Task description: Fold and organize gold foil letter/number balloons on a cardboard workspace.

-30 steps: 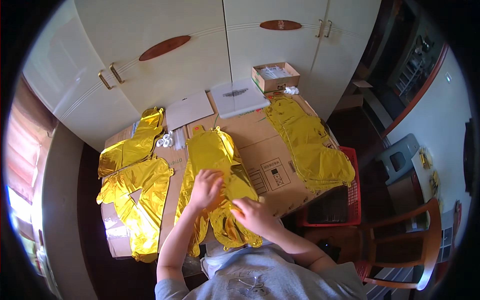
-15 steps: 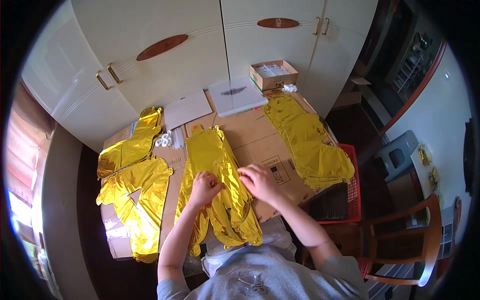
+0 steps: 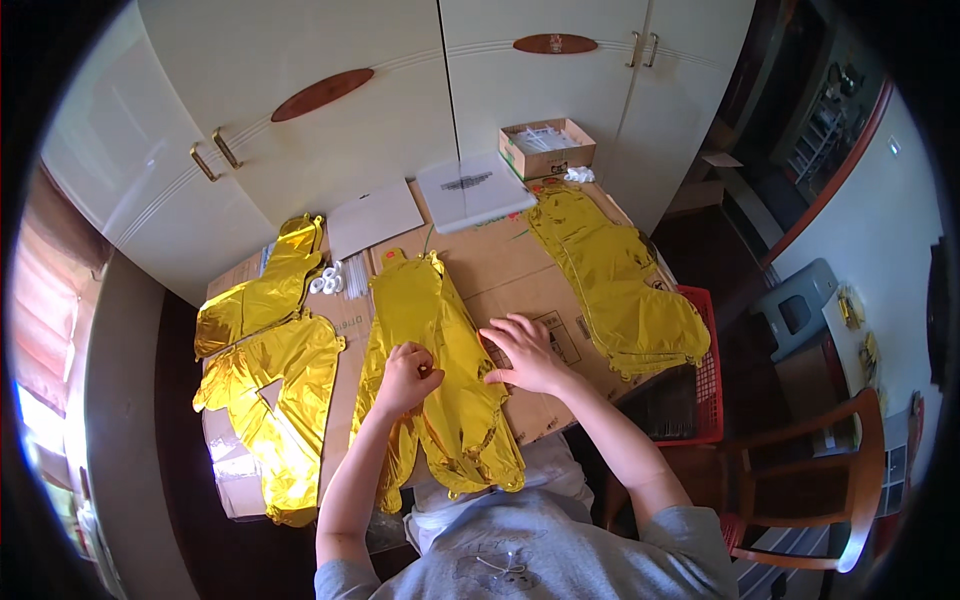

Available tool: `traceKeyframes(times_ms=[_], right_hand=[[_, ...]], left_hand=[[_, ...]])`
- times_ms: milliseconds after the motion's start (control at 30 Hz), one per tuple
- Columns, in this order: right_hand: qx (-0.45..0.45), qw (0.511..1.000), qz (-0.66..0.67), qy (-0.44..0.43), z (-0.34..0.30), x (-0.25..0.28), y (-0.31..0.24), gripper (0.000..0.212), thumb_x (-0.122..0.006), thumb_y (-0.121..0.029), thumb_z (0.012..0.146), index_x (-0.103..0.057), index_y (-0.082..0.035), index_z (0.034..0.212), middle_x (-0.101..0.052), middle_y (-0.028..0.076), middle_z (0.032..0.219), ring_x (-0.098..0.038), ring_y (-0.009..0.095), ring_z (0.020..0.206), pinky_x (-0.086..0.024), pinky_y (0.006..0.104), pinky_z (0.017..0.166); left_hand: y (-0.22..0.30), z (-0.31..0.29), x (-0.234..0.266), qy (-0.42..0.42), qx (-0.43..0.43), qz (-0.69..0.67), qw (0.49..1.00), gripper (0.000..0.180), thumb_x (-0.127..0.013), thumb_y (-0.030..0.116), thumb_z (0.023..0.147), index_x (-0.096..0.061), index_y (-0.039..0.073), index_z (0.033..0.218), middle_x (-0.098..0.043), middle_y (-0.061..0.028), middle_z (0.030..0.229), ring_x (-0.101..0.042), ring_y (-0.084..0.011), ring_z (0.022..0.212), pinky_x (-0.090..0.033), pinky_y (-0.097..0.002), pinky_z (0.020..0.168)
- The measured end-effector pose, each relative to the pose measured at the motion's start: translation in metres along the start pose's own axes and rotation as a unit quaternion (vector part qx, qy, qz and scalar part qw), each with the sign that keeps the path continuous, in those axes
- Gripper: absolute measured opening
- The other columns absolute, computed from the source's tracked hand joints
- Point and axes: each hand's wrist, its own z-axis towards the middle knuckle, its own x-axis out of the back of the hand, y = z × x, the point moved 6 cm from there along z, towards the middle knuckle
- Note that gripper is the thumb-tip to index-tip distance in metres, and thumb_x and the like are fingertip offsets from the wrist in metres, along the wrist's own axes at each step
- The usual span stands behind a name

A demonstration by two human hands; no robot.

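A flat gold foil balloon (image 3: pixel 455 360) lies lengthwise in front of me, its lower end spread toward my body. My left hand (image 3: pixel 405 377) rests over its left part with fingers curled closed; whatever they pinch, if anything, is hidden. At the balloon's right edge is my right hand (image 3: pixel 525 357), open, fingers apart and nothing in it. To the left lie two more gold foil balloons, one bent (image 3: pixel 262 287) and one with an opening in its middle (image 3: pixel 290 370). A wide gold foil balloon (image 3: pixel 615 285) covers the right side.
Cardboard (image 3: pixel 500 290) covers the table. Toward the back are white rolls (image 3: pixel 327 280), thin white strips (image 3: pixel 355 277), a grey sheet (image 3: pixel 375 217), a clear plastic sheet (image 3: pixel 472 200) and a box of white sticks (image 3: pixel 545 145). A red basket (image 3: pixel 708 370) and wooden chair (image 3: pixel 850 450) stand right.
My right hand has opened, its fingers spreading apart at the balloon's right edge. The balloon's right side lies flatter and smoother. My left hand has barely moved.
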Motion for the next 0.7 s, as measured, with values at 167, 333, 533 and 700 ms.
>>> traceKeyframes(times_ms=[167,333,533,700], right_hand=[[-0.009,0.999,-0.016,-0.029,-0.008,0.006,-0.004,0.091,-0.075,-0.059,0.07,-0.041,-0.014,0.142,-0.037,0.012,0.145,-0.027,0.033,0.138,-0.023,0.059,0.107],[-0.013,0.999,-0.021,-0.045,-0.013,0.006,-0.005,0.097,-0.075,-0.063,0.066,-0.041,-0.013,0.142,-0.036,0.011,0.147,-0.025,0.033,0.139,-0.02,0.057,0.11],[-0.004,0.999,-0.021,-0.036,-0.015,0.006,-0.005,0.096,-0.076,-0.062,0.067,-0.042,-0.011,0.141,-0.037,0.014,0.146,-0.027,0.034,0.139,-0.023,0.0595,0.107],[-0.002,0.999,-0.027,-0.023,-0.015,0.007,-0.007,0.095,-0.077,-0.06,0.066,-0.043,-0.013,0.141,-0.04,0.012,0.144,-0.029,0.032,0.138,-0.024,0.0573,0.108]], left_hand=[[0.001,0.001,0.001,-0.004,0.011,-0.007,1.0,0.024,-0.074,0.018,0.071,-0.061,-0.002,0.077,-0.058,-0.0129,0.088,-0.056,-0.0302,0.088,-0.047,-0.0383,0.077],[0.003,0.001,0.002,-0.003,0.0,0.01,1.0,0.025,-0.074,0.02,0.071,-0.063,-0.002,0.079,-0.06,-0.0139,0.09,-0.057,-0.0315,0.09,-0.047,-0.0396,0.079],[0.011,0.029,0.011,0.053,0.005,0.065,0.996,0.034,-0.073,0.034,0.076,-0.067,0.001,0.083,-0.063,-0.0147,0.093,-0.059,-0.0327,0.093,-0.048,-0.0417,0.084],[0.003,0.094,0.003,0.064,0.039,0.049,0.996,0.038,-0.069,0.039,0.08,-0.069,0.001,0.086,-0.068,-0.0165,0.093,-0.063,-0.0328,0.095,-0.049,-0.0424,0.083]])
